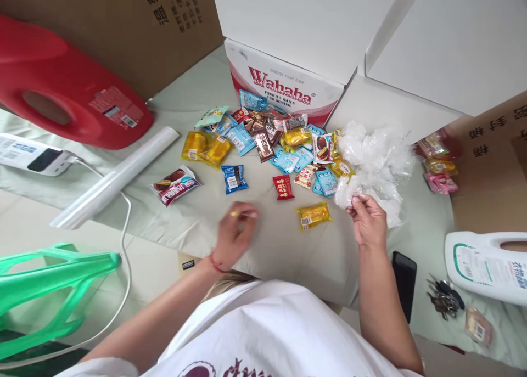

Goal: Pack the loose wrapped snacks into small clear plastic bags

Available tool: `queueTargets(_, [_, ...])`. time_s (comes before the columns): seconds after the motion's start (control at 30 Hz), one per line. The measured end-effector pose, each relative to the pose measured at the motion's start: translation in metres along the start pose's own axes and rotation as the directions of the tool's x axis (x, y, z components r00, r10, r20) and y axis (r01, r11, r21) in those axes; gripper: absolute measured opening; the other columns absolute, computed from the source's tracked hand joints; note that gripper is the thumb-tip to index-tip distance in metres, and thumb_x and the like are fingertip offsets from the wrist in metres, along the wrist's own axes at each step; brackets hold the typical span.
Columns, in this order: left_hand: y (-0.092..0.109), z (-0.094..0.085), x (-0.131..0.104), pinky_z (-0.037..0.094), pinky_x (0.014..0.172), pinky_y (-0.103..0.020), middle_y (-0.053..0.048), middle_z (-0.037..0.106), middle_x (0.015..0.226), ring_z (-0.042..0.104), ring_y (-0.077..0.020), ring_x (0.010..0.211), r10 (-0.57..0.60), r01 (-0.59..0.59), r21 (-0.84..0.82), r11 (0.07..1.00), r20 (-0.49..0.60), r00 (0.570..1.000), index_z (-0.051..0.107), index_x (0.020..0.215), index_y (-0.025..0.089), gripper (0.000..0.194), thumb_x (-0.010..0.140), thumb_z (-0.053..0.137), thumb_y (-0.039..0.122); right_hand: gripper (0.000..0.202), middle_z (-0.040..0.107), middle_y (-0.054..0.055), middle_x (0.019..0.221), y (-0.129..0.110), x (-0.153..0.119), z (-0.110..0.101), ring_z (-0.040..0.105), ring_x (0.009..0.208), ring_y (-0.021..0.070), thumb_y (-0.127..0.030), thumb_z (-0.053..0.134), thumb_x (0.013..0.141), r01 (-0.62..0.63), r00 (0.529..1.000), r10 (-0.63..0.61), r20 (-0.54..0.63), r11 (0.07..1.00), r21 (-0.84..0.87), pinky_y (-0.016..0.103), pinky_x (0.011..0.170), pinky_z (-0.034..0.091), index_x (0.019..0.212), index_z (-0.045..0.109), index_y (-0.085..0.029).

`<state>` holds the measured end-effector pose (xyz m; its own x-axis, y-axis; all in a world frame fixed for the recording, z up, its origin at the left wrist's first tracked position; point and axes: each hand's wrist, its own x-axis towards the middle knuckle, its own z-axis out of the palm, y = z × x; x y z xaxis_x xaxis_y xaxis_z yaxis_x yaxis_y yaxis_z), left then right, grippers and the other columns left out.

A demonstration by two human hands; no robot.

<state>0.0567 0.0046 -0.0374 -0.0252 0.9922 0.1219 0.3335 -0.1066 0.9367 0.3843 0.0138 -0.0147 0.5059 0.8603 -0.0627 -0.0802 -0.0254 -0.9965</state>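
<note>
My right hand (369, 218) pinches the near edge of a pile of crumpled clear plastic bags (373, 152). Slightly blurred, my left hand (237, 228) hovers over the cloth with its fingers drawn together; whether anything is between them I cannot make out. Just beyond it lie a blue packet (234, 179) and a red packet (283, 187). A yellow packet (314, 217) rests between my hands. Farther left sits a purple-and-white snack pack (176, 185). Behind these, many wrapped snacks (263, 144) are heaped in front of the Wahaha box.
The Wahaha box (284, 86) stands at the back. At left are a red jug (74, 91), a plastic roll (117, 179), a white power strip (35, 155) and a green stool (57, 289). A phone (404, 283), keys (444, 297) and a white bottle (486, 264) lie right.
</note>
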Motion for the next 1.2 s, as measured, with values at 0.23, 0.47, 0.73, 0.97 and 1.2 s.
queueTargets(0.23, [0.056, 0.145, 0.037, 0.037, 0.047, -0.020, 0.003, 0.057, 0.072, 0.047, -0.0048, 0.046, -0.307, 0.547, -0.478, 0.688, 0.491, 0.815, 0.057, 0.092, 0.017, 0.031, 0.083, 0.077, 0.039, 0.030, 0.066, -0.003, 0.084, 0.008, -0.034, 0.015, 0.054, 0.062, 0.0065, -0.033, 0.090, 0.068, -0.106, 0.994, 0.103, 0.024, 0.976, 0.188, 0.022, 0.057, 0.046, 0.087, 0.071, -0.021])
queueTargets(0.47, [0.060, 0.162, 0.091, 0.051, 0.084, -0.032, -0.006, 0.066, 0.099, 0.064, -0.0210, 0.094, -0.280, 0.328, -0.307, 0.894, 0.191, 0.941, 0.062, 0.100, 0.018, 0.035, 0.072, 0.084, 0.021, 0.034, 0.052, -0.008, 0.070, -0.001, -0.045, -0.030, 0.049, 0.059, 0.0062, -0.016, 0.084, 0.063, -0.123, 0.973, 0.205, -0.102, 0.842, 0.525, 0.020, 0.054, 0.042, 0.086, 0.059, -0.023])
queueTargets(0.73, [0.069, 0.129, -0.002, 0.045, 0.060, -0.023, 0.000, 0.063, 0.081, 0.056, -0.0116, 0.068, -0.091, 0.434, -0.493, 0.754, 0.576, 0.812, 0.065, 0.096, 0.016, 0.047, 0.075, 0.082, 0.055, 0.024, 0.070, 0.003, 0.092, 0.006, -0.093, -0.005, 0.060, 0.080, 0.0160, -0.044, 0.072, 0.088, 0.150, 0.986, -0.119, 0.114, 0.934, -0.325, 0.030, 0.074, 0.048, 0.097, 0.074, -0.022])
queueTargets(0.97, [0.042, 0.098, -0.026, 0.048, 0.063, -0.023, 0.003, 0.063, 0.077, 0.056, -0.0092, 0.067, -0.323, 0.669, -0.624, 0.404, 0.587, 0.743, 0.063, 0.084, 0.016, 0.054, 0.051, 0.098, 0.041, 0.030, 0.059, -0.003, 0.077, 0.027, -0.115, 0.004, 0.049, 0.064, 0.0104, -0.045, 0.078, 0.080, -0.068, 0.997, 0.070, -0.045, 0.997, 0.039, 0.024, 0.062, 0.043, 0.094, 0.068, -0.022])
queueTargets(1.2, [0.039, 0.087, -0.033, 0.043, 0.059, -0.023, 0.006, 0.054, 0.066, 0.051, -0.0088, 0.062, -0.352, 0.517, -0.583, 0.627, 0.380, 0.855, 0.052, 0.072, 0.019, 0.049, 0.065, 0.088, 0.051, 0.048, 0.064, 0.009, 0.112, 0.030, -0.140, -0.002, 0.060, 0.096, 0.0205, -0.053, 0.076, 0.083, 0.098, 0.993, -0.072, 0.093, 0.941, -0.324, 0.034, 0.079, 0.054, 0.116, 0.063, -0.022])
